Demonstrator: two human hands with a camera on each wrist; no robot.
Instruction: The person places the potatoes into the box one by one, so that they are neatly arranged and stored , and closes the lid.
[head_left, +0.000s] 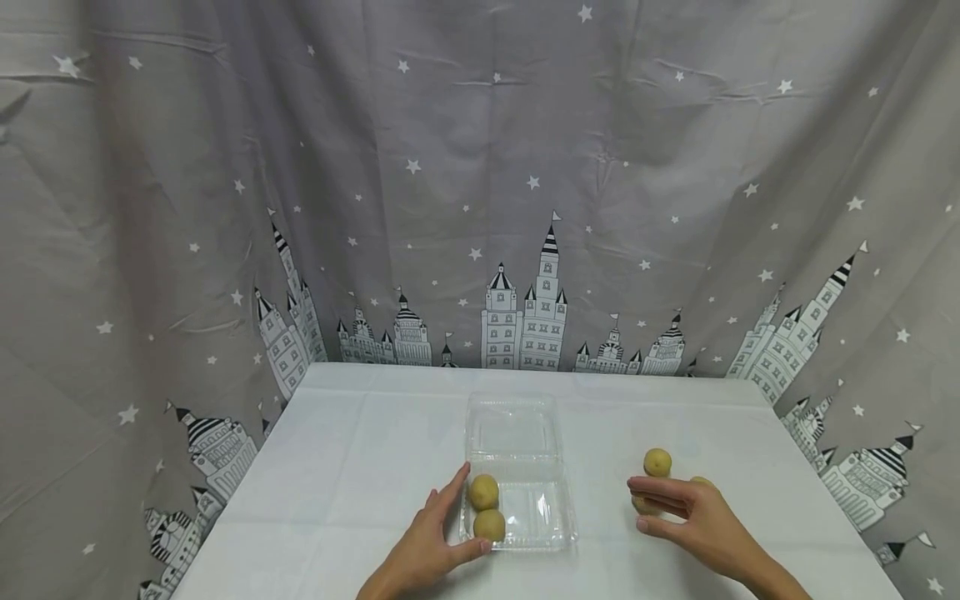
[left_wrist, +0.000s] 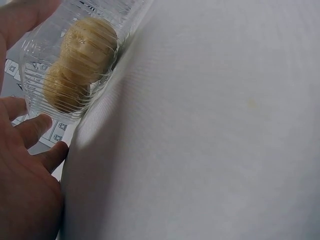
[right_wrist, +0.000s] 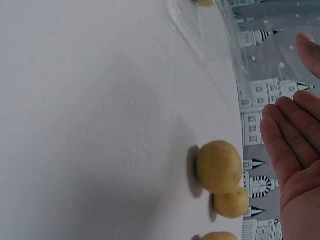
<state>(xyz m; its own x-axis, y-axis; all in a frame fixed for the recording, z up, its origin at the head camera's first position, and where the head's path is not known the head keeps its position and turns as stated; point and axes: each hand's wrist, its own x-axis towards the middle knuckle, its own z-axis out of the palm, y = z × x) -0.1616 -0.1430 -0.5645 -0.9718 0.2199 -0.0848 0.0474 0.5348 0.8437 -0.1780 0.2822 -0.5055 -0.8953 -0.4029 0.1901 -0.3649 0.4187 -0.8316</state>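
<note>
A hinged clear plastic container (head_left: 534,512) lies open on the table with its lid (head_left: 513,425) folded back. Two small yellow potatoes (head_left: 490,526) sit one behind the other along its left side. My left hand (head_left: 427,542) spans that side, thumb by the front corner and spread fingers along the left edge; the left wrist view shows the potatoes (left_wrist: 87,50) through the ribbed wall. To the right, my right hand (head_left: 697,525) hovers with extended fingers over loose potatoes and holds nothing. One potato (head_left: 657,462) shows beyond its fingers; two others are partly hidden by the hand.
White cloth covers the table (head_left: 360,467). Behind it and at both sides hangs a grey curtain (head_left: 450,167) printed with stars and castles. In the right wrist view, three loose potatoes (right_wrist: 219,166) lie near one another, away from the container.
</note>
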